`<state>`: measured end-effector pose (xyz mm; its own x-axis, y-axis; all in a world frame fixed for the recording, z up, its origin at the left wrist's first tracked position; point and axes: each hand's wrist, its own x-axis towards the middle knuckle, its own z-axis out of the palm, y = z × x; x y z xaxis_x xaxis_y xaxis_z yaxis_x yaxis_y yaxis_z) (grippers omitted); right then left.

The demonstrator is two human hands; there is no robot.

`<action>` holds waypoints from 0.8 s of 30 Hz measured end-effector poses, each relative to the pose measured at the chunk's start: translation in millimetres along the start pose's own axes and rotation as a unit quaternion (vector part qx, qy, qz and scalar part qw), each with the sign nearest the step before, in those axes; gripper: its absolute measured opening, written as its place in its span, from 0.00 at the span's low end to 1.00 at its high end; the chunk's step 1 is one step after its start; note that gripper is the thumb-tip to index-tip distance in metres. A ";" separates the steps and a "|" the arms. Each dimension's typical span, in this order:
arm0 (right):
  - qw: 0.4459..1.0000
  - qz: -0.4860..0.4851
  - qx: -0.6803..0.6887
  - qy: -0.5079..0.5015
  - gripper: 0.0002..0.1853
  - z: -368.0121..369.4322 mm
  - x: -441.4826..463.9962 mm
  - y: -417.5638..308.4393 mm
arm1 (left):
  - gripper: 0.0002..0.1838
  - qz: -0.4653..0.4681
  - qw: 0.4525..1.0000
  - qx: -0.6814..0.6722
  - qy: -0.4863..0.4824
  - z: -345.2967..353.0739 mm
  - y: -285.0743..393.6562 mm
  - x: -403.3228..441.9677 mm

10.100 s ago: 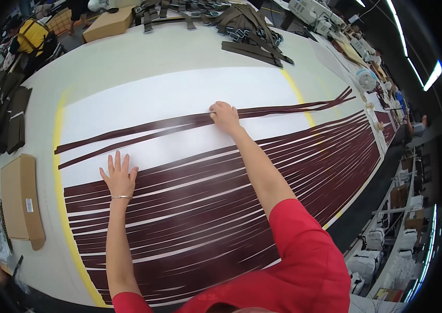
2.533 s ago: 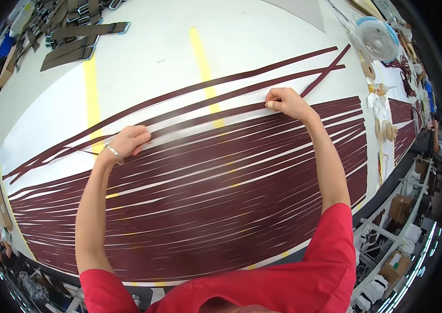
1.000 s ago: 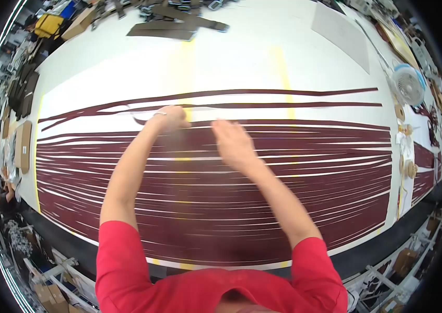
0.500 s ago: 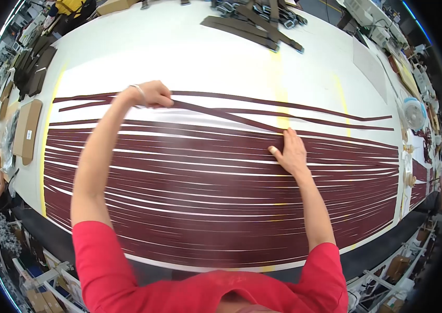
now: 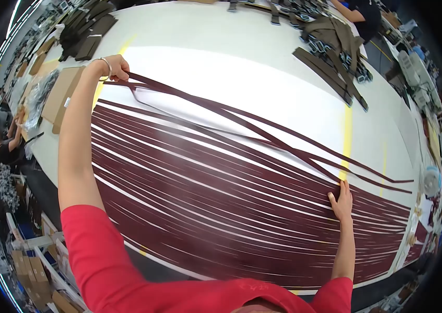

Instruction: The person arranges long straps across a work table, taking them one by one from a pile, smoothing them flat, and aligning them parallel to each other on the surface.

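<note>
At the upper left, my left hand [image 5: 115, 68] is closed round the end of a long maroon strip [image 5: 179, 94], which it holds raised above the white table [image 5: 195, 31]. That strip slants down to the right, toward my right hand [image 5: 342, 202]. My right hand lies with fingers spread at the upper edge of a wide sheet of maroon strips [image 5: 221, 193] laid side by side. Two more loose strips run beyond it, their right ends near the table's right side. A thin strip hangs in a loop below my left hand.
Dark straps with buckles [image 5: 336, 47] are heaped at the far right, near a person [image 5: 362, 15]. Dark straps [image 5: 87, 31] and a cardboard piece [image 5: 64, 96] lie at the left. A second person [image 5: 7, 146] is at the far left; a fan [image 5: 432, 181] stands right.
My left hand has drawn the strip's end out to the left and raised it. My right hand remains on the strips' upper edge. The view has swung toward the left and tilted.
</note>
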<state>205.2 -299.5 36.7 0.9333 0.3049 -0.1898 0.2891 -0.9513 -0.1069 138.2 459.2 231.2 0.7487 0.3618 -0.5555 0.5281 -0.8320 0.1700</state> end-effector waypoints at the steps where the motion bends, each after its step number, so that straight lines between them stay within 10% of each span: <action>1: 1.000 0.004 -0.011 -0.008 0.35 -3.3 -0.9 -3.4 | 0.04 -0.018 1.000 0.023 0.012 -5.0 -14.8 0.9; 11: 0.999 0.023 0.046 -0.017 0.33 -2.6 6.8 -7.0 | 0.12 -0.154 0.937 0.313 0.003 86.6 -81.2 66.6; 24: 0.999 0.021 0.040 -0.026 0.37 4.0 7.5 -5.4 | 0.13 -0.163 0.964 0.210 0.012 101.6 -62.9 125.7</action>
<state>209.8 -291.8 31.9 0.9311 0.2692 -0.2462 0.2303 -0.9571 -0.1757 158.4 514.2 68.0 0.5812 0.6388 -0.5041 0.5325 -0.7670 -0.3580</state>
